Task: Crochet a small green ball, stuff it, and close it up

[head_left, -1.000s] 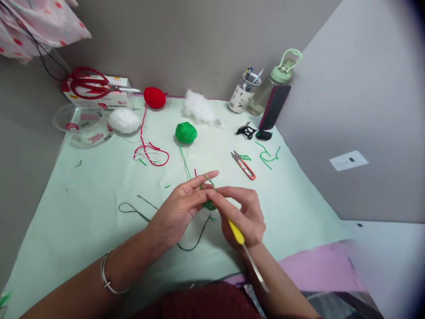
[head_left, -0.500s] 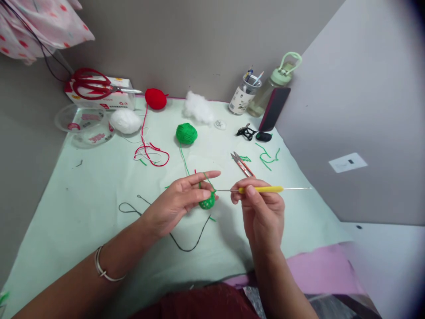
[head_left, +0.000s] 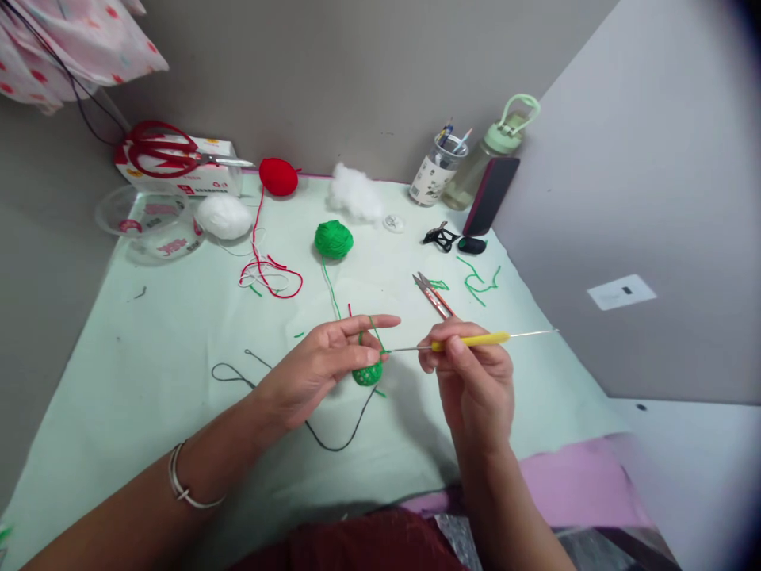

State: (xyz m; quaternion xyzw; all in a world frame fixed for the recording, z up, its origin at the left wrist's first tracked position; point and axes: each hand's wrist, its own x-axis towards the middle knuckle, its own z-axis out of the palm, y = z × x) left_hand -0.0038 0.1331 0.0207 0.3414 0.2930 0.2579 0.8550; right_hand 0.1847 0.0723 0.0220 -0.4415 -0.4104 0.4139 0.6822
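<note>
Between the thumb and fingers of my left hand is a small round green crochet piece. Green yarn loops over my left index finger, which points out to the right. That strand runs back to a green yarn ball on the table. My right hand grips a crochet hook by its yellow handle, much like a pen. The hook's thin metal shaft reaches left to the upper edge of the green piece, where a loop of yarn meets its tip.
Orange thread snips lie beyond my right hand, near green yarn scraps. A dark cord curves below my left hand. Farther back are a red yarn ball, a white yarn ball, white stuffing, a phone and a bottle.
Both hands have dropped slightly toward me. The green piece has shifted a little down and left, while the hook has moved slightly right and tilted, its right end higher.
</note>
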